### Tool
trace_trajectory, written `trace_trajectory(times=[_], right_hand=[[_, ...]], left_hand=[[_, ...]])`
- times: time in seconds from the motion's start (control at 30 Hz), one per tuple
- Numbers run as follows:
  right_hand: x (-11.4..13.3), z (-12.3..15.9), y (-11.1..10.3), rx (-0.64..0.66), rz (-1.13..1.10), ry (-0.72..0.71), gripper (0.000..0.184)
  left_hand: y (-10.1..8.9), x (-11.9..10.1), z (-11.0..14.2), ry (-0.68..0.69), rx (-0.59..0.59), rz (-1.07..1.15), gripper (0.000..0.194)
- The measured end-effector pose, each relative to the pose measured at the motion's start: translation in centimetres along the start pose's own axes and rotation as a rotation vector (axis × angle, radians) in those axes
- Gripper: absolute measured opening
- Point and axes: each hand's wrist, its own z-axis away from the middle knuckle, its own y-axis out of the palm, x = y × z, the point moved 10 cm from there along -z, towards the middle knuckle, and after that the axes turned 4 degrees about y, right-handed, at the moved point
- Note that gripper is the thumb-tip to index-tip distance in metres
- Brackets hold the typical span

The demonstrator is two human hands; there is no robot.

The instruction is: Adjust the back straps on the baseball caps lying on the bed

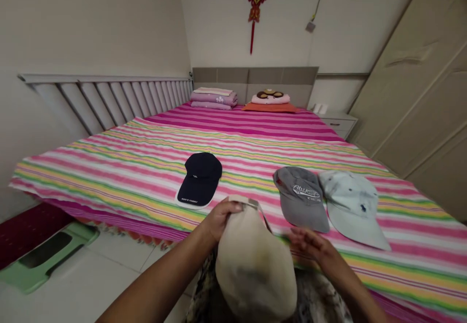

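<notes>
My left hand (223,218) grips a cream baseball cap (257,264) by its back edge, beside the adjustment strap. The cap's crown bulges toward me, with brownish and grey patches on it. Just right of the cap, my right hand (310,245) is slightly blurred, its fingers stretched out and holding nothing. Beyond that hand a grey cap (301,196) with white lettering lies on the bed, touching a pale mint cap (352,206) on its right. A navy cap (200,179) with a white-edged brim lies farther left.
A striped sheet (120,167) covers the bed. Folded purple bedding (215,99) and a pink pillow (270,98) sit by the headboard (222,76). A metal rail (109,77) runs along the left. A green stool (51,255) stands on the floor, lower left. At the back right is a white nightstand (337,121).
</notes>
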Motion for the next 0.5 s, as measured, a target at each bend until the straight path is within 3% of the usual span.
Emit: trace_trajectory(times=[0.07, 0.13, 0.2, 0.27, 0.5], right_hand=[[4.0, 0.5, 1.8, 0.045, -0.025, -0.087, 0.035], [6.7, 1.6, 5.2, 0.173, -0.003, -0.172, 0.034], [6.8, 2.6, 8.5, 0.310, -0.034, -0.121, 0.033], [6.0, 3.2, 10.4, 0.375, -0.107, -0.058, 0.040], [5.7, 3.7, 10.7, 0.394, -0.089, -0.061, 0.042]], left_hand=[[1.3, 0.5, 0.7, 0.006, -0.004, -0.056, 0.017], [2.0, 1.1, 1.1, -0.008, -0.011, -0.144, 0.017], [2.1, 1.5, 1.4, -0.029, -0.035, -0.234, 0.017], [1.6, 1.7, 1.7, -0.051, -0.073, -0.297, 0.016], [1.4, 1.6, 2.2, -0.046, -0.072, -0.449, 0.015]])
